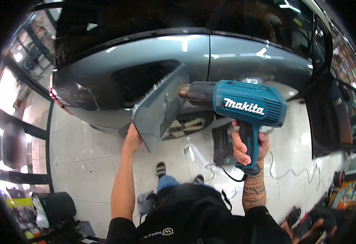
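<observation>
A teal and black heat gun (249, 103) is gripped by its handle in my right hand (249, 142), fingers wrapped round it. Its metal nozzle points left, close to a grey flap (159, 107) that stands out from the side of a grey car (157, 46). I cannot tell whether nozzle and flap touch. My left hand (133, 138) holds the flap's lower left edge, its fingers partly hidden behind. Behind the flap is a dark recess (137, 83) in the car body. Ragged bits show along the flap's upper edge.
Below the car's side a wheel (190, 124) shows. The heat gun's cord (229, 175) hangs from the handle, and a dark case (223, 140) sits on the tiled floor. Glass doors (19, 101) line the left. At lower right another person (308, 225) is partly seen.
</observation>
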`<action>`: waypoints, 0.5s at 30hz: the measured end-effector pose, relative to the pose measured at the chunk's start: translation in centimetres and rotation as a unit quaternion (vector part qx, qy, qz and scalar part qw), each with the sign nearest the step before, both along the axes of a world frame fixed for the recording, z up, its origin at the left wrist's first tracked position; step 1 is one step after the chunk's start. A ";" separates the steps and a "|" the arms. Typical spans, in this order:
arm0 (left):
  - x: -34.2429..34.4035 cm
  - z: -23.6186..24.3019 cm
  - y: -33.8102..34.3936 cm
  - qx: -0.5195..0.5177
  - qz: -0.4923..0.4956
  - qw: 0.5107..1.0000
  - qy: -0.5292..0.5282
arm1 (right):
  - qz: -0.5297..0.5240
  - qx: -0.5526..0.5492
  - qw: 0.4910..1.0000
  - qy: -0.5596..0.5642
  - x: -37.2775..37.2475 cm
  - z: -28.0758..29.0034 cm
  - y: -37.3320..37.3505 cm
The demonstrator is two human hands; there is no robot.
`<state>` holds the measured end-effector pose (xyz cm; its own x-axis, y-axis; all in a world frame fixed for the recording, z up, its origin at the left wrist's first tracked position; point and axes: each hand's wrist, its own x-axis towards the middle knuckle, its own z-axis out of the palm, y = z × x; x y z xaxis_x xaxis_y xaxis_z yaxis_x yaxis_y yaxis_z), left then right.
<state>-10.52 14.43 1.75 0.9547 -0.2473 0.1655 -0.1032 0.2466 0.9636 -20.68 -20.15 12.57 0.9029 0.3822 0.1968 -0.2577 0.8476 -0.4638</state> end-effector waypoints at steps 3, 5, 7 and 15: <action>1.5 -6.8 4.3 -0.121 0.024 0.985 0.121 | -0.121 -0.086 0.985 0.089 -3.4 -2.4 1.7; 3.0 -8.5 7.4 0.420 0.104 0.851 -0.297 | -0.155 -0.302 0.927 0.162 -5.4 -7.0 1.4; 2.4 -7.3 6.4 0.372 0.082 0.884 -0.271 | -0.117 -0.540 0.810 0.196 -5.9 -12.0 2.0; 2.4 -3.9 3.6 0.217 0.002 0.956 -0.200 | 0.234 -0.910 0.340 -0.045 -9.4 -37.5 16.9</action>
<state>-8.08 18.07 -2.12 0.8379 -0.3716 0.3998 -0.4842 -0.1676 0.8588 -30.04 -3.24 -24.89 0.6805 0.0423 -0.7315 -0.0827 -0.9875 -0.1341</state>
